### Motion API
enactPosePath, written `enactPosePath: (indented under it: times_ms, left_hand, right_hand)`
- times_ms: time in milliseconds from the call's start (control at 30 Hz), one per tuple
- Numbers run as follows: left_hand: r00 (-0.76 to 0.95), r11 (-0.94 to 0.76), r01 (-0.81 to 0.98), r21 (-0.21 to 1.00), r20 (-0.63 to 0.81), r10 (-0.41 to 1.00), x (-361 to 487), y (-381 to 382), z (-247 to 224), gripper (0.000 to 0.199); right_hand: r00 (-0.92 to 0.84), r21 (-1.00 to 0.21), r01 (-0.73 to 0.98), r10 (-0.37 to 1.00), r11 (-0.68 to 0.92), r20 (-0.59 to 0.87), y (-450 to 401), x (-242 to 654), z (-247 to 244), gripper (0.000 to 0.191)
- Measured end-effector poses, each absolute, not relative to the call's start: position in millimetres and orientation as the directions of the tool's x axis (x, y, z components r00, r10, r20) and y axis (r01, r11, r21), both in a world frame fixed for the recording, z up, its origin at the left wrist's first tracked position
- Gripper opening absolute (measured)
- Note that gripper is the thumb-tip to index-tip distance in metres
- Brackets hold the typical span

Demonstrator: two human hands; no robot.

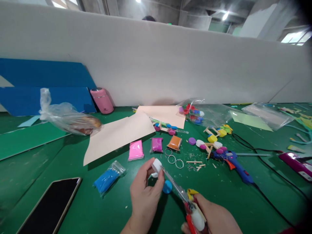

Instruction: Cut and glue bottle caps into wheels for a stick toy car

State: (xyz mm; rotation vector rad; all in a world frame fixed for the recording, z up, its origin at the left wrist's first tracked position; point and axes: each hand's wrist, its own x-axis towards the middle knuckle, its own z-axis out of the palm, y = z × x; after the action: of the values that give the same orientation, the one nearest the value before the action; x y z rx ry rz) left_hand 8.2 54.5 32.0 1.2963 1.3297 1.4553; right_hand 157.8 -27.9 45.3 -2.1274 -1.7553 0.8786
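My left hand [147,193] pinches white cap [156,165], lower centre of frame; right hand [214,213] grips red-handled scissors [178,189], tip at cap.

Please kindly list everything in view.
Lights: two, white, ceiling
Panel: one, white, back
Table: one, green, below
Boards: several, blue and green, left
Flask: one, pink, back left
Plastic bags: several, clear, left and back
Phone: one, black, front left
Paper sheets: three, cream and green, back
Packets: four, blue, pink, purple, orange, middle
Rings: three, mostly pale, centre
Sticks: several, pale, centre
Caps: many, mixed colours, centre, right
Glue gun: one, blue, right
Cables: several, black, right
Power strip: one, purple, right
Scissors: one, red-handled, front
Left hand: one, bare, holding white cap
Right hand: one, bare, holding scissors
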Motion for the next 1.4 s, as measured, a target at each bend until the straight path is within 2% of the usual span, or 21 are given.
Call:
enactPosePath:
  times_ms: [100,167,400,600,733,1067,1400]
  left_hand:
    - [-0.191,-0.207,0.027,0.978,0.208,0.959,9.7,54.3,33.0,0.032]
    - [-0.178,-0.211,0.012,0.977,0.210,0.961,10.2,54.3,33.1,0.031]
    - [-0.108,-0.209,0.033,0.977,0.211,0.971,9.8,55.2,29.1,0.031]
    - [-0.107,-0.212,0.044,0.976,0.216,0.971,10.6,54.5,29.3,0.032]
    - [-0.093,-0.226,0.024,0.974,0.228,0.969,10.7,54.2,29.2,0.031]
    - [-0.079,-0.279,0.011,0.960,0.279,0.957,8.9,54.2,23.9,0.030]
    - [-0.077,-0.284,-0.029,0.958,0.281,0.957,8.5,53.6,26.4,0.032]
  right_hand:
    - [0.068,-0.472,0.857,0.952,-0.208,-0.298,-24.2,162.6,55.6,0.027]
    - [0.095,-0.468,0.855,0.954,-0.225,-0.284,-21.8,163.5,56.9,0.026]
    - [0.132,-0.635,0.734,0.968,-0.241,-0.214,-21.5,159.3,39.1,0.021]
    - [0.153,-0.724,0.650,0.973,-0.232,-0.175,-25.7,161.2,34.9,0.030]
    - [0.074,-0.651,0.733,0.975,-0.197,-0.211,-24.0,162.8,44.5,0.021]
    - [0.004,-0.508,0.853,0.973,-0.123,-0.229,-20.5,165.3,42.1,0.025]
    - [-0.025,-0.489,0.868,0.974,-0.090,-0.224,-19.0,168.5,49.4,0.023]
